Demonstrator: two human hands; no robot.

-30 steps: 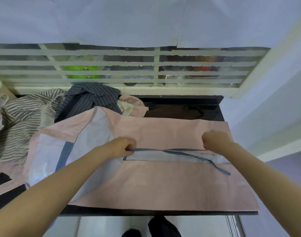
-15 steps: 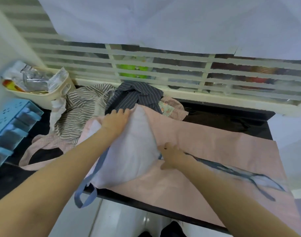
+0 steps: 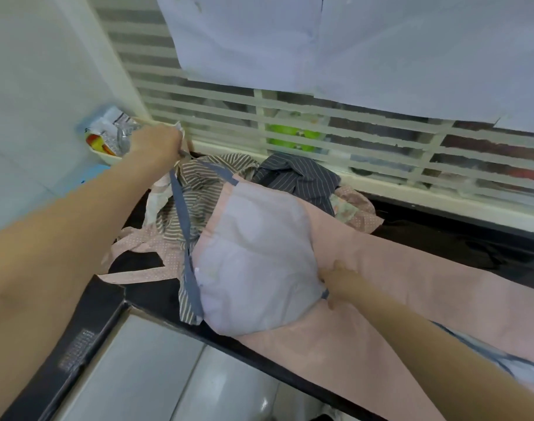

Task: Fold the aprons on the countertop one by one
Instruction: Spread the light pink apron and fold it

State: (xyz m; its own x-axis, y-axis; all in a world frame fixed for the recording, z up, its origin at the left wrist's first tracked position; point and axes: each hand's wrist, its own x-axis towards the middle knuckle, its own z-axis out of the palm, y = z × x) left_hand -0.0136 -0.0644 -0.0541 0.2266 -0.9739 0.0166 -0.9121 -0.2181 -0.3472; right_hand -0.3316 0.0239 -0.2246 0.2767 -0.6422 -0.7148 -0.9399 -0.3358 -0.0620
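Note:
A pink apron [image 3: 396, 293] with a pale lilac bib panel [image 3: 253, 262] lies across the black countertop [image 3: 441, 238]. My left hand [image 3: 159, 144], raised at the upper left, grips its blue neck strap [image 3: 183, 226] and holds it taut above the counter. My right hand [image 3: 338, 284] presses down on the pink cloth at the bib's right edge, thumb against the panel. Behind lie a brown striped apron [image 3: 198, 189], a dark pinstriped apron [image 3: 302, 177] and a pink dotted apron [image 3: 141, 250].
A cream basket [image 3: 107, 147] of packets stands at the back left, partly behind my left hand. A slatted window grille [image 3: 350, 123] runs along the back. The counter's front edge [image 3: 156, 311] drops to the pale floor [image 3: 156, 369].
My left hand left the bib's top edge, took the blue strap and lifted it up and to the left. My right hand stays pressed at the bib's right edge. The view swung left.

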